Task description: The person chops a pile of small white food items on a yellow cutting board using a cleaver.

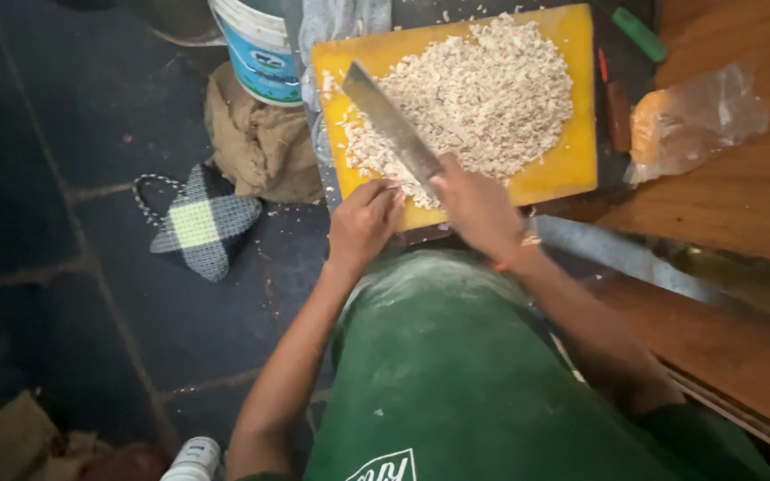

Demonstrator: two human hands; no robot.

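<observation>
Dark stone floor; a yellow cutting board (572,160) carries a heap of pale chopped food (483,98) across its middle. Right hand (479,209) is closed around a cleaver (391,120), blade slanting toward the board's far left corner. Left hand (365,218) rests curled and empty at the near edge, beside the handle; bucket (260,49) and plastic bag (697,111) flank the board.

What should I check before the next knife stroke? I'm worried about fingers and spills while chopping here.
1. Right hand grips the knife handle: ok.
2. Left hand away from the blade: ok, it rests at the near edge of the yellow cutting board, beside the handle.
3. Chopped pale pile stays on the board: not ok, bits lie scattered past the left and top edges.
4. Board seated steadily: cannot tell, its underside is hidden.
5. Plastic bag off the board: ok.
</observation>
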